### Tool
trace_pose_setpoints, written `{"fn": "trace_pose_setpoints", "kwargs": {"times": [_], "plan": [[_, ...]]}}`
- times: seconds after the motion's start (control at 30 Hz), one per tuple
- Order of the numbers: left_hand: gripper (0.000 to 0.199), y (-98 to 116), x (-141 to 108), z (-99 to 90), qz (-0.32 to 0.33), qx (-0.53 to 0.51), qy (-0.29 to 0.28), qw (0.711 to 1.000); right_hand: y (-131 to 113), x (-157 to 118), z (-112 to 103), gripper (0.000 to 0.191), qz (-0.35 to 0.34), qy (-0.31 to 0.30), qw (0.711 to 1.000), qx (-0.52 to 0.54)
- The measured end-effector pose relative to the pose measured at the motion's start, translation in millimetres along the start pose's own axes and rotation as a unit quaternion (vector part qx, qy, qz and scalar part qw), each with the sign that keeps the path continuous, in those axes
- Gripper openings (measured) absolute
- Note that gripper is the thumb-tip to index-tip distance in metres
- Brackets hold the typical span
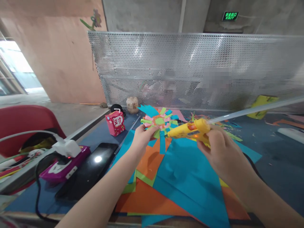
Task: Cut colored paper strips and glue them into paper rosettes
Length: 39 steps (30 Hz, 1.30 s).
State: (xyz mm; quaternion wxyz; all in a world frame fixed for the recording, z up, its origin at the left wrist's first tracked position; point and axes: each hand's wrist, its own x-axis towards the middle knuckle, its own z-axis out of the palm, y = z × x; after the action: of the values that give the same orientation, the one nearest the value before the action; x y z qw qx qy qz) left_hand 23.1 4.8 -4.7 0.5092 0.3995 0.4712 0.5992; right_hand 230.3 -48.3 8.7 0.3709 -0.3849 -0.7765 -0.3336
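Ok so, busy desk (280,161) rn: purple power strip (55,172) w/ a white plug (67,148) plus a black glossy slab (99,161) on the L, pink-red box (115,123) & a jar (132,105) further back, paper scraps (234,136) over on the R. Loose colored sheets (187,177) pile up below both hands. L hand (142,134) pinches the lower edge of the paper flower (159,121), mid-desk; R hand (216,144) is wrapped around the yellow glue gun (185,129), nozzle by a blue strip (162,144) at the flower's bottom. Can't tell if the tip touches it. L fingers cover a bit of the flower, R hand hides most of the gun's handle, & the translucent glue stick (256,109) runs out of frame. Stuff behind the perforated panel (166,50) is blurry af. Flower's roundish w/ a flat green center & stubby multicolor tabs; panel's shiny metal.
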Motion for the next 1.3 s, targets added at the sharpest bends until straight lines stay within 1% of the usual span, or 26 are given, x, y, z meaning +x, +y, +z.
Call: {"fn": "trace_pose_setpoints", "kwargs": {"times": [0.17,0.3,0.6,0.83,0.9,0.93,1.0,1.03,1.07,1.13,1.17,1.2,1.23,1.27,1.3], "plan": [[0.034,3,-5,2.5,0.001,0.005,-0.013,1.0,-4,5,3,0.018,-0.003,-0.016,1.0,0.002],[0.034,5,-7,2.5,0.004,0.011,-0.011,1.0,-6,8,5,0.016,0.0,-0.027,1.0,-0.005],[0.035,3,-6,2.0,0.006,0.015,0.001,1.0,-3,4,4,0.017,-0.007,-0.024,1.0,-0.007],[0.034,4,-2,0.3,0.007,-0.004,0.008,1.0,-7,-1,-4,0.017,-0.012,-0.026,1.0,-0.004],[0.035,4,0,-1.2,0.006,-0.01,0.011,1.0,-5,-5,-5,0.015,0.0,-0.015,1.0,-0.003],[0.035,4,1,-1.9,0.003,-0.014,0.015,1.0,-1,-7,-5,0.014,0.021,-0.006,1.0,0.003],[0.035,4,2,-3.0,-0.008,-0.021,0.02,1.0,13,-12,-3,0.016,0.101,0.011,0.995,0.014],[0.034,4,3,-3.2,-0.013,-0.026,0.021,0.999,24,-16,-2,0.021,0.152,0.02,0.988,0.014],[0.033,3,4,-3.1,-0.018,-0.032,0.02,0.999,38,-21,0,0.027,0.208,0.013,0.978,0.01],[0.032,2,4,-2.5,-0.024,-0.045,0.017,0.999,70,-35,4,0.035,0.286,-0.027,0.958,-0.009],[0.032,1,4,-1.9,-0.027,-0.052,0.016,0.998,87,-43,6,0.035,0.309,-0.06,0.949,-0.018],[0.032,0,4,-1.4,-0.031,-0.058,0.014,0.998,103,-53,8,0.029,0.32,-0.094,0.942,-0.021],[0.031,0,3,-0.8,-0.036,-0.064,0.012,0.997,118,-63,10,0.025,0.329,-0.105,0.938,-0.036],[0.029,-1,2,-0.1,-0.042,-0.07,0.01,0.997,130,-72,13,0.025,0.338,-0.099,0.934,-0.064],[0.028,0,2,0.6,-0.049,-0.076,0.008,0.996,140,-80,16,0.023,0.329,-0.103,0.936,-0.072]]}}
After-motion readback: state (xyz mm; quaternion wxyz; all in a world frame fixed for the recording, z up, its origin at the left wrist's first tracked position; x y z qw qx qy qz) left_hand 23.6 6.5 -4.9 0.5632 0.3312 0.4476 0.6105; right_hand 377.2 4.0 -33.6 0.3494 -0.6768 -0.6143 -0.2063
